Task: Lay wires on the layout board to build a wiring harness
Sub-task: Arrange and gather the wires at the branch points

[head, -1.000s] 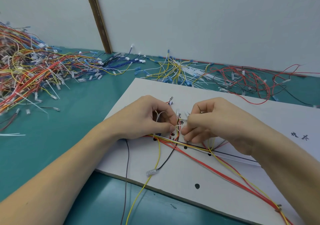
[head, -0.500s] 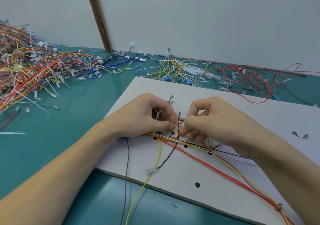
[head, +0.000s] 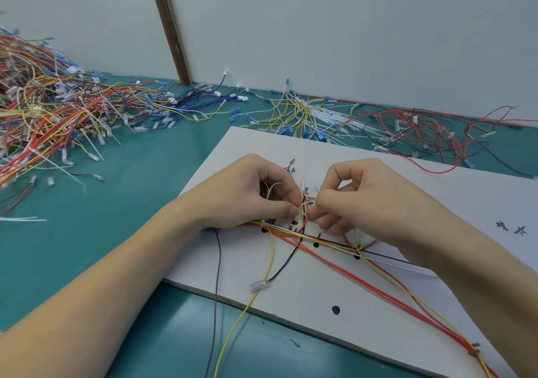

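Observation:
A white layout board (head: 378,173) with black holes lies on the green table. Red, yellow, black and white wires (head: 343,258) run bundled across it toward the lower right. My left hand (head: 250,194) and my right hand (head: 361,200) meet over the bundle's upper end. Both pinch a thin white cable tie (head: 304,204) looped round the wires; its tail curls under my left fingers. A yellow wire with a clear terminal (head: 257,286) hangs off the board's front edge beside a grey wire (head: 217,290).
A big heap of mixed harness wires (head: 52,115) fills the table's left. Yellow wires and white cable ties (head: 308,115) lie behind the board, red and black wires (head: 422,135) at the back right. A wall with a brown strip (head: 168,28) stands behind.
Both hands stay at the same spot on the bundle. My right fingers have shifted slightly closer to my left thumb around the tie.

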A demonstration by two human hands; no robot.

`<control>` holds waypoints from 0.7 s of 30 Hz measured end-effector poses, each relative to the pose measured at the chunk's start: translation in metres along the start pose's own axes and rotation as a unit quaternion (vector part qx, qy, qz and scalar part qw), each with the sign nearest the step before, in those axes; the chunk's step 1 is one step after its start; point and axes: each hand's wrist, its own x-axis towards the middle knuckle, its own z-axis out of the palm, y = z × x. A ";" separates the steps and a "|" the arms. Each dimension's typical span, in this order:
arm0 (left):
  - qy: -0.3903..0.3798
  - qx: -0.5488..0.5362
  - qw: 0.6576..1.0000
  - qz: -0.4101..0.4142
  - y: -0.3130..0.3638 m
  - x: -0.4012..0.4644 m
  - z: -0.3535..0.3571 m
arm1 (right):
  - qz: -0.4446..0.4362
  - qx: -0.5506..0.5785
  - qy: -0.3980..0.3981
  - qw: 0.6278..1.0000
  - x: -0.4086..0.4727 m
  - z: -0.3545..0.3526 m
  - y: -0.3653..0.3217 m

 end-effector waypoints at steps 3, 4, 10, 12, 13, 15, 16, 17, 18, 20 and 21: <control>0.000 0.002 1.000 0.002 0.000 0.001 0.000 | 0.001 0.006 0.000 1.000 0.000 0.001 0.000; 0.001 0.006 1.000 0.004 0.000 0.001 0.001 | 0.004 0.012 -0.004 1.000 0.000 0.001 0.000; 0.002 0.022 1.000 0.008 0.000 0.000 0.000 | 0.021 0.032 -0.015 0.999 0.000 0.000 0.000; -0.006 0.021 1.000 0.009 0.000 0.000 0.000 | 0.027 0.034 -0.022 0.999 0.000 0.000 -0.001; -0.010 0.015 1.000 0.008 0.000 0.000 0.000 | 0.030 0.031 -0.025 0.999 0.000 0.000 -0.001; -0.018 0.005 1.000 0.004 0.000 0.000 0.000 | 0.032 0.015 -0.030 0.999 0.000 -0.001 -0.002; -0.021 0.005 1.000 0.002 0.000 0.000 0.000 | 0.031 0.002 -0.032 0.999 -0.001 -0.001 -0.002; -0.023 0.006 1.000 0.001 0.000 0.000 0.000 | 0.027 -0.009 -0.033 0.999 -0.001 -0.001 -0.002; -0.025 0.005 1.000 0.000 0.000 0.000 -0.001 | 0.023 -0.016 -0.030 0.999 -0.002 -0.001 -0.002; -0.026 0.003 1.000 0.001 0.000 0.000 -0.001 | 0.013 -0.019 -0.017 1.000 -0.003 0.001 -0.002; -0.026 0.004 1.000 0.001 0.000 0.000 -0.001 | 0.008 -0.025 -0.009 1.000 -0.003 0.002 -0.001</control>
